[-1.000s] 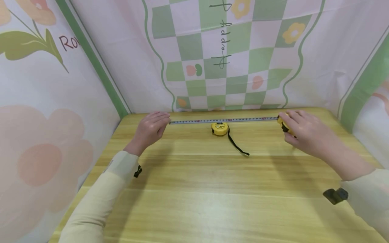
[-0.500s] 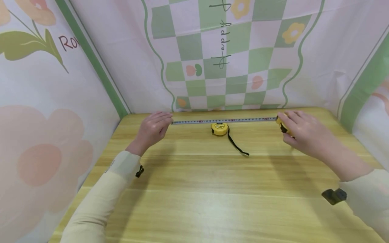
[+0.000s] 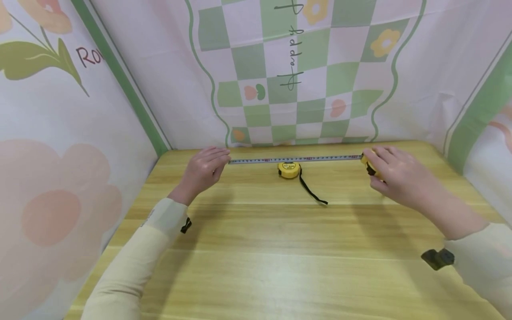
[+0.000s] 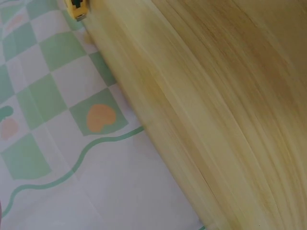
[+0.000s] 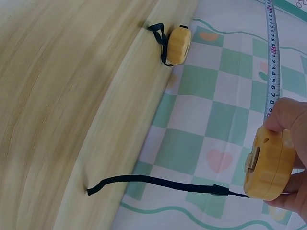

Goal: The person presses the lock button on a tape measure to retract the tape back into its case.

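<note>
In the head view, a silver tape blade (image 3: 288, 159) with black and red numbers stretches level between my two hands, near the table's back edge. My left hand (image 3: 203, 171) pinches its free end between thumb and fingers. My right hand (image 3: 404, 178) grips the yellow tape measure (image 5: 269, 163) from which the blade comes out; a black wrist strap (image 5: 158, 181) hangs from it in the right wrist view. A second yellow tape measure (image 3: 289, 170) lies on the table just in front of the blade, its black strap (image 3: 312, 190) trailing toward the front right.
The wooden table (image 3: 272, 249) has a light grain. A printed checkered cloth (image 3: 312, 75) hangs right behind its back edge. More printed cloth (image 3: 60, 178) stands along the left side, and another panel (image 3: 488, 146) on the right.
My left hand has moved slightly right with the blade's end, and my right hand slightly left with its tape measure. The stretched blade is a little shorter. The second tape measure stays put.
</note>
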A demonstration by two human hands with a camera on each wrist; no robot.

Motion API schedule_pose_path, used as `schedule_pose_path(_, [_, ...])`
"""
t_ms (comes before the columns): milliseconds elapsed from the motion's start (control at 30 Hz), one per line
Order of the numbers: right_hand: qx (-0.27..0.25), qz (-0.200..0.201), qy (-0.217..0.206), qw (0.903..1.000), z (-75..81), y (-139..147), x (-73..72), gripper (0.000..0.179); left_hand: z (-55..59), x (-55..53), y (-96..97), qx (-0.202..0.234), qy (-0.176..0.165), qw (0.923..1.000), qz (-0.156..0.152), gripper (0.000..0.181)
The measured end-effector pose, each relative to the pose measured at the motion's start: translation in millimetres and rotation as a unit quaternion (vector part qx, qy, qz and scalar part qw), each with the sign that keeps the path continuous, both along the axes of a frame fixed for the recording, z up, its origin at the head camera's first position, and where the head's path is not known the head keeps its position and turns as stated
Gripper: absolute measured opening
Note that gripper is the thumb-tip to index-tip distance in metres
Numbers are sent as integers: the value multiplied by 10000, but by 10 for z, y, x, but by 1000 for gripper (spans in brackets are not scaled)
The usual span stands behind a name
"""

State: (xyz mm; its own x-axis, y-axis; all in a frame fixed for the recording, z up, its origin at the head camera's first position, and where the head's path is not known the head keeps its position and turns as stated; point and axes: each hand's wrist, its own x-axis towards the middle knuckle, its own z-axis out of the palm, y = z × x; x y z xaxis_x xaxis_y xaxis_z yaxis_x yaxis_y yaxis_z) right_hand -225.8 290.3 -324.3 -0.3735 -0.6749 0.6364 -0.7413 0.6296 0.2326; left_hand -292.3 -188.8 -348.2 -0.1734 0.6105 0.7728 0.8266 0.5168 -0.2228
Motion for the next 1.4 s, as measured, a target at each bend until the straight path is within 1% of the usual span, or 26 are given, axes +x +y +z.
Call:
schedule_pose_path(133, [-43, 45, 47, 10000, -10, -2, -2, 56, -9, -13, 7, 27, 3, 10000, -28, 9])
schedule_pose_path(367, [18, -49, -82, 10000, -19, -23, 9, 59, -5, -10, 13, -14, -58, 9999, 83, 11])
schedule_pose_path(567, [44, -46, -177, 9998, -4, -41, 6, 56, 19, 5, 46, 21, -4, 10000, 9, 9])
schedule_pose_path(733, [49, -51, -167, 9998, 6, -52, 10, 56, 25, 9, 54, 24, -12, 10000, 9, 9])
schedule_pose_path(867, [36, -65, -131, 9999, 8, -66, 13, 59, 24, 0, 67, 43, 3, 10000, 3, 9])
schedule_pose_path(967, [83, -146, -171, 9997, 11, -79, 21, 64, 18, -15, 83, 57, 20, 10000, -25, 10])
schedule_pose_path(1067, [186, -271, -318, 9990, 22, -89, 38, 62, 11, -28, 106, 41, 41, 10000, -66, 11])
schedule_pose_path(1100, [231, -319, -368, 9985, 27, -92, 45, 58, 9, -29, 114, 31, 52, 10000, -78, 11])
schedule_pose_path(1200, [304, -356, -448, 9979, 33, -95, 54, 53, 7, -31, 138, 4, 73, 9999, -103, 11])
schedule_pose_path(1400, [236, -243, -321, 9989, 28, -110, 50, 52, 11, -20, 160, 22, 76, 9999, -66, 11])
